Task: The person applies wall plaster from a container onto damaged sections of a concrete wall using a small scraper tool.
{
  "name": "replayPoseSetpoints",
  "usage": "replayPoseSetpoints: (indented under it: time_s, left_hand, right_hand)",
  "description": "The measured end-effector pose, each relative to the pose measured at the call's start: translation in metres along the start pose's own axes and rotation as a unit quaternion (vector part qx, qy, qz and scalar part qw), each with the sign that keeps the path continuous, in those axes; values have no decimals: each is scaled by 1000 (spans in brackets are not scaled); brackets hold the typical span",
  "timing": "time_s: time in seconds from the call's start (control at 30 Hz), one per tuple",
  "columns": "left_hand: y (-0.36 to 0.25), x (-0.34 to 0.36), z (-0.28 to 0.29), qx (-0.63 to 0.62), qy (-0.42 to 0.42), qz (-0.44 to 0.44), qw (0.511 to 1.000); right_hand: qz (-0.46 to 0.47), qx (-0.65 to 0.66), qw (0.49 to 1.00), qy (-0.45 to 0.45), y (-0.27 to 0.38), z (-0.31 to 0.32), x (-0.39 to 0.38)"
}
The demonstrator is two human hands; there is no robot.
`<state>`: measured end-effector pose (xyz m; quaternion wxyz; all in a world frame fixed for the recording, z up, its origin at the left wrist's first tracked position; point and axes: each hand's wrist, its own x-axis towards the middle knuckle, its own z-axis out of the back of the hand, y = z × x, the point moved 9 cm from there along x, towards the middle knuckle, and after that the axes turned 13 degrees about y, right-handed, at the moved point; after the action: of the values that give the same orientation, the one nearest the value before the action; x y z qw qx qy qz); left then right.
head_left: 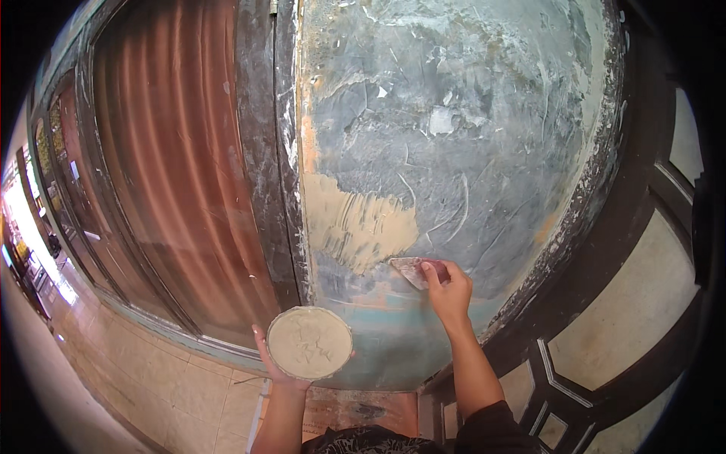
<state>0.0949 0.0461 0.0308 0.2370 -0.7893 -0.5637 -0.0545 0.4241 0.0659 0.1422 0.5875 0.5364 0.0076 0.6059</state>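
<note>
My left hand (278, 367) holds up a round tub (308, 342) filled nearly to the rim with smooth beige paste, its fingers around the sides. My right hand (446, 291) grips a flat putty knife (408, 268), whose blade lies at the lower edge of a streaky beige patch (359, 227) on the weathered grey wall panel (454, 151). Whether the blade presses on the surface is hard to tell. The panel has scrapes, pale flecks and a faded turquoise band low down.
Left of the panel stand a dark worn frame (265, 151) and glazed panes backed by reddish curtain (174, 166), above a tiled floor (181, 393). A dark panelled wooden piece (605, 325) borders the right. A bright opening (23, 212) shows at the far left.
</note>
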Motion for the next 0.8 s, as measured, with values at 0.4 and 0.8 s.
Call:
replayPoseSetpoints:
  time_s: [0.4, 0.8]
  left_hand:
    - [-8, -3, 5, -3, 6, -15, 1000]
    - [-5, 1, 7, -7, 5, -12, 1000]
  right_hand:
    - [-32, 30, 999, 21, -15, -15, 6]
    - [-38, 24, 999, 25, -28, -22, 5]
